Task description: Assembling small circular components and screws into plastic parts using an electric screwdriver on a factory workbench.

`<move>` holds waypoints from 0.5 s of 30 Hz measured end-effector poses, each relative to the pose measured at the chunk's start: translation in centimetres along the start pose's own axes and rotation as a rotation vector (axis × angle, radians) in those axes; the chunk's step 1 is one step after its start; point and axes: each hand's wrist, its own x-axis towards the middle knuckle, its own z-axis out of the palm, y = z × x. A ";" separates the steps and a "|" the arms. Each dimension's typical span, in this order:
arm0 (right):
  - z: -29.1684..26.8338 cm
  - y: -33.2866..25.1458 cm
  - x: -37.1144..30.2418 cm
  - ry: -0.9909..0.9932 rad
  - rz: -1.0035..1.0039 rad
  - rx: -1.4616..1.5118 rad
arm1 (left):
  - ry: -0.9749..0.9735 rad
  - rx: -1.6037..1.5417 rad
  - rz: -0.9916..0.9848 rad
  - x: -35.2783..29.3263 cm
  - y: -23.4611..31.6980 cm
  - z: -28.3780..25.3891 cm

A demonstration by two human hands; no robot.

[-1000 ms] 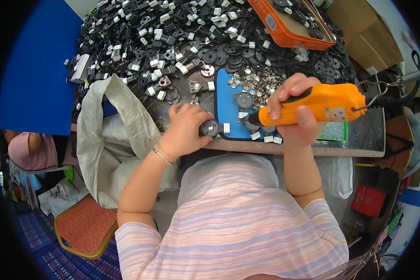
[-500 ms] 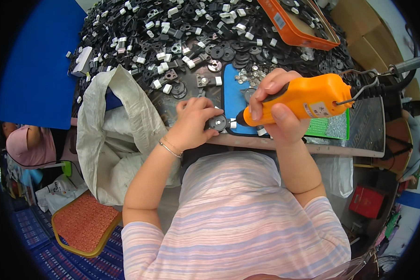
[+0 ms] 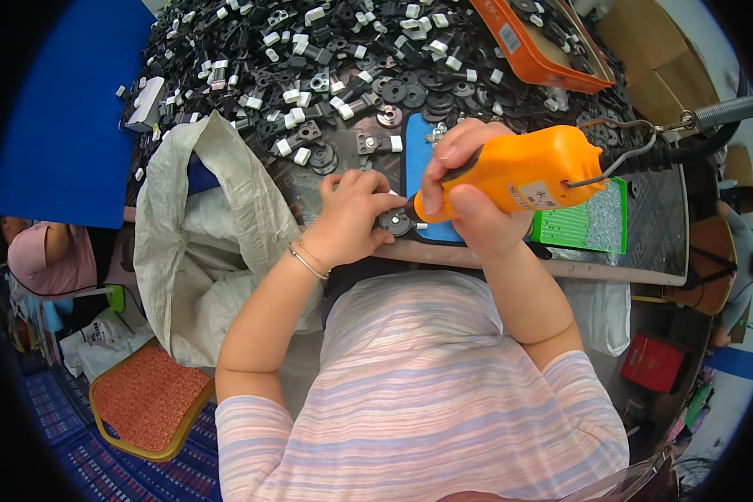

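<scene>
My right hand (image 3: 487, 219) is wrapped round an orange electric screwdriver (image 3: 537, 163), which lies tilted with its dark tip pointing left. The tip meets a round black plastic part (image 3: 395, 222) with a small white end at its right. My left hand (image 3: 351, 216) pinches this part against the table's front edge, thumb and fingers at its left side. Whether a screw sits under the tip is hidden. Beneath the tool lies a blue mat (image 3: 416, 149) with small silver metal pieces (image 3: 437, 132), partly covered by my right hand.
A large heap of black parts with white ends (image 3: 309, 50) fills the back of the table. An orange box (image 3: 552, 71) stands back right; a green tray (image 3: 559, 227) of small screws lies right. A coiled spring (image 3: 728, 111) holds the screwdriver. A whitish sack (image 3: 163, 251) hangs left.
The screwdriver and my right hand have moved left, bringing the tip from beside the black part onto it. My left hand stays closed on the part.
</scene>
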 end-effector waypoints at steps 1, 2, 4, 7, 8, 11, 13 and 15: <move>0.0 0.1 0.0 -0.001 0.002 0.001 | 0.017 0.004 0.000 0.1 -0.1 0.0; -0.1 0.4 0.0 0.000 0.003 0.001 | 0.016 0.003 0.000 0.1 -0.1 0.0; -0.3 1.2 0.2 -0.092 -0.109 -0.194 | 0.021 0.022 -0.014 0.2 -0.2 0.0; 0.0 1.7 0.4 -0.149 -0.099 -0.206 | 0.076 0.032 0.011 0.3 -1.1 0.8; 0.3 1.8 0.4 -0.139 -0.094 -0.194 | 0.076 0.031 0.010 0.3 -1.2 0.9; 0.4 2.1 0.7 -0.175 -0.094 -0.267 | 0.084 0.054 0.011 0.4 -1.5 1.1; 0.6 2.2 0.5 -0.159 -0.059 -0.271 | 0.081 0.045 0.021 0.5 -1.6 1.1; 0.7 2.5 0.5 -0.141 -0.024 -0.276 | 0.078 0.034 0.019 0.6 -1.5 1.0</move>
